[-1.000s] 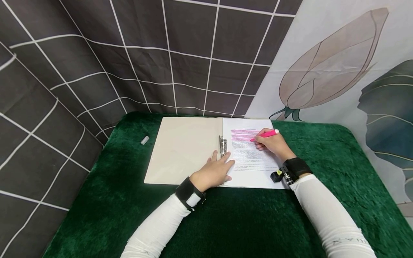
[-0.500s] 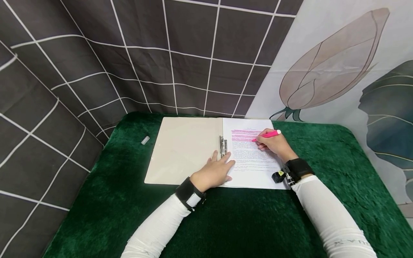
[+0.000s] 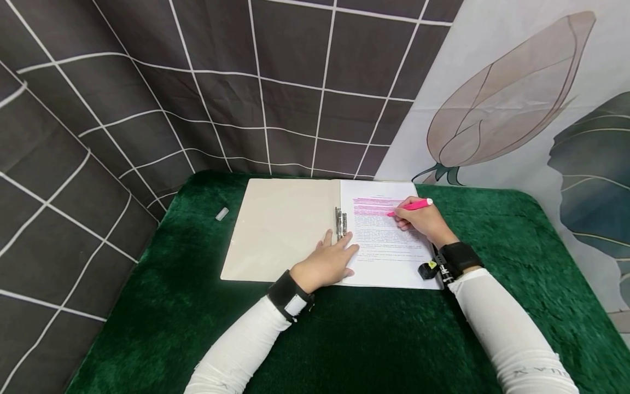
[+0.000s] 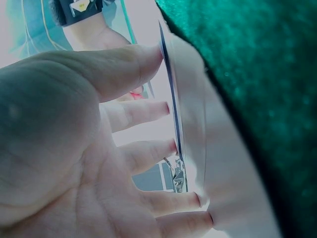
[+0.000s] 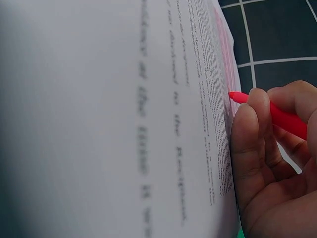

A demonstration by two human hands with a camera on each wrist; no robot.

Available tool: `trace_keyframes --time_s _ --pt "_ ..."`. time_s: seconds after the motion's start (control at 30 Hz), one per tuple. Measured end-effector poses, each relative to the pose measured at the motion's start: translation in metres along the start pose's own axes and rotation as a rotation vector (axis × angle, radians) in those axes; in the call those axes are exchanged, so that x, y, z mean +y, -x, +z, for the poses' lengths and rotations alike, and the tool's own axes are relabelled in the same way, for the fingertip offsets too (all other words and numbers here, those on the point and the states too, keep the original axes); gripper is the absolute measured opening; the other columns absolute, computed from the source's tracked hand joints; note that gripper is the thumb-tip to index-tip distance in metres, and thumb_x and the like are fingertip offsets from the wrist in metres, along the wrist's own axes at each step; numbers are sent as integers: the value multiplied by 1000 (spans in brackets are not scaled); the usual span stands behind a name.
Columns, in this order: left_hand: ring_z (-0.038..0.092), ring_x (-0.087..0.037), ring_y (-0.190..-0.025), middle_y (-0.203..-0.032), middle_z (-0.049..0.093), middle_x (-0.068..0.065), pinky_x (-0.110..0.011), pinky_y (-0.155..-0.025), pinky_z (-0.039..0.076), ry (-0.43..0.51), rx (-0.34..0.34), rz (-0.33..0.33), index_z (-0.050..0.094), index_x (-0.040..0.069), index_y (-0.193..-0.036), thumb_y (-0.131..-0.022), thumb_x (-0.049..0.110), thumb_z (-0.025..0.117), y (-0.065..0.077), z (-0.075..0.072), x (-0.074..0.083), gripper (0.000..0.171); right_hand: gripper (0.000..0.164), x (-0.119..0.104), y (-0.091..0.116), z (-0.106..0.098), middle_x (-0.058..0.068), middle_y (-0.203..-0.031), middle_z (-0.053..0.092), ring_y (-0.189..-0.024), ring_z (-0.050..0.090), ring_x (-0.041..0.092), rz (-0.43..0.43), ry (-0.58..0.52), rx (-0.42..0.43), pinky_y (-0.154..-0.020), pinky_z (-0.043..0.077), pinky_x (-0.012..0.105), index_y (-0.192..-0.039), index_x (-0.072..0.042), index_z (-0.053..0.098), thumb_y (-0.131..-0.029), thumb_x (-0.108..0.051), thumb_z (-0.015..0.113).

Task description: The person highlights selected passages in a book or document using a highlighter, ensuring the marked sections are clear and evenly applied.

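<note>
In the head view my right hand [image 3: 424, 220] pinches a pink highlighter [image 3: 417, 204], its tip at a text line on the printed sheet [image 3: 389, 273]. The right wrist view shows the highlighter [image 5: 290, 119] between thumb and fingers, tip touching the page. Pink marking [image 3: 371, 206] covers the upper lines of text. My left hand [image 3: 322, 264] rests with spread fingers across the folder's spine, fingertips on the sheet and beside the metal clip [image 3: 339, 221]. The sheet lies in the right half of an open folder [image 3: 280, 230], whose bare cream cover is to the left.
A small whitish cap [image 3: 222, 214] lies on the green plush cloth [image 3: 187, 306] left of the folder. Behind the table hangs a dark gridded backdrop [image 3: 290, 104], with a leaf-patterned white cloth [image 3: 492, 137] to its right.
My right hand has slid slightly to the right along the text, taking the highlighter tip with it. My left hand has stayed in place.
</note>
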State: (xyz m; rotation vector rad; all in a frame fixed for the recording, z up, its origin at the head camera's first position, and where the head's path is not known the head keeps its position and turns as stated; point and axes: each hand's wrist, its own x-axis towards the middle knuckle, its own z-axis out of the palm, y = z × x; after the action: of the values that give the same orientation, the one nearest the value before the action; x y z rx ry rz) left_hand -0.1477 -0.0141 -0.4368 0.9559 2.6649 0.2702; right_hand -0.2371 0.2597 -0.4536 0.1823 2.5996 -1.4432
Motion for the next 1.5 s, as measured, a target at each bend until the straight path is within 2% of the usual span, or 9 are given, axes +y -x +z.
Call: trace_keyframes --time_s 0.3,0.53,0.83,1.2,1.5 --pt "15 -58 -138 -161 20 -18 -66 -106 32 -3 1 2 39 13 -149 -95 36 59 0 -1 -1 62 30 2 -2 -2 8 -83 69 -61 64 11 13 14 17 -55 56 17 -101 0 62 -91 -28 66" --pt "14 -58 -138 -161 20 -18 -66 -106 32 5 2 -2 39 12 -149 -95 35 59 0 -2 0 62 32 3 -1 -6 9 -84 69 -61 64 10 0 11 -13 -56 56 18 -102 1 61 -91 -29 66" --pt "14 -58 -138 -162 20 -17 -66 -106 31 12 -2 -6 38 13 -149 -95 34 59 1 -3 0 62 29 3 -1 -7 8 -81 69 -61 64 11 6 12 20 -54 56 18 -101 -1 62 -91 -27 66" --pt "15 -57 -138 -162 20 -17 -66 -106 32 6 -9 -10 39 14 -149 -95 35 59 2 -4 2 62 30 2 2 -10 11 -86 69 -63 64 12 35 38 26 -56 55 16 -102 -1 61 -92 -29 66" --pt "14 -57 -138 -162 20 -17 -66 -106 32 2 -5 -8 38 14 -149 -95 35 59 1 -1 1 62 29 3 4 -14 6 -81 69 -62 63 12 29 20 14 -56 54 17 -102 0 62 -92 -27 66"
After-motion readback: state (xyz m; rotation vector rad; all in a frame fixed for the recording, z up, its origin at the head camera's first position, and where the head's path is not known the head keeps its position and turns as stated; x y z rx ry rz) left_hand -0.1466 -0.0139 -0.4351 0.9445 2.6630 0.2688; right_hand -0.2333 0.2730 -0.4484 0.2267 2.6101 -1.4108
